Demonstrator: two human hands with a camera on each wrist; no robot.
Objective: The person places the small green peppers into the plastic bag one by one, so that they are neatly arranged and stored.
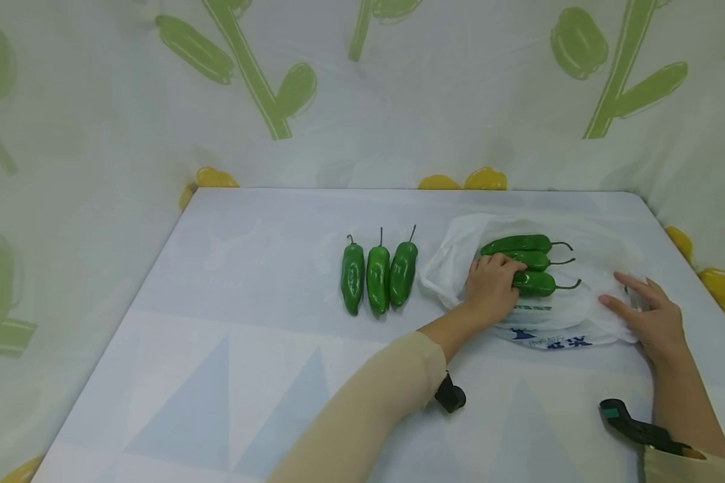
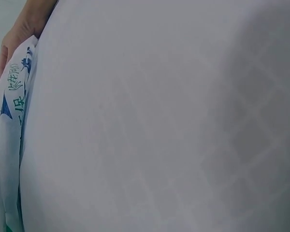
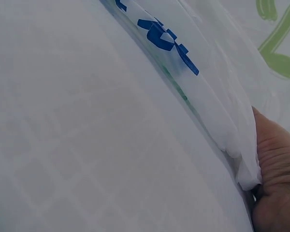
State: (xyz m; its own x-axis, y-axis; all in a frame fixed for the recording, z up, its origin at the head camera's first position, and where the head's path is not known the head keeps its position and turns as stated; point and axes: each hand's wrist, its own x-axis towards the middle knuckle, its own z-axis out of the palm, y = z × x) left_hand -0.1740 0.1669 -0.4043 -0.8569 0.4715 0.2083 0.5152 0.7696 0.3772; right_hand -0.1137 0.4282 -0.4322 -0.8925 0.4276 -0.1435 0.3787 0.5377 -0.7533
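Note:
A white plastic bag [image 1: 592,238] lies flat and crumpled at the right of the table, with blue and green print along its near side. On it lie three green chili peppers, stems to the right: a far one [image 1: 516,243], a middle one [image 1: 534,259] and a near one [image 1: 534,284]. My left hand [image 1: 492,285] covers their left ends, its fingers curled over the near pepper. My right hand [image 1: 655,315] touches the bag's right side, thumb and fingers spread apart. In the right wrist view the bag's edge lies against a hand [image 3: 278,169].
Left of the bag, three more green peppers lie side by side, stems away from me: a left one [image 1: 353,278], a middle one [image 1: 378,278] and a right one [image 1: 403,274]. A patterned cloth [image 1: 459,100] hangs behind the table [image 1: 248,255].

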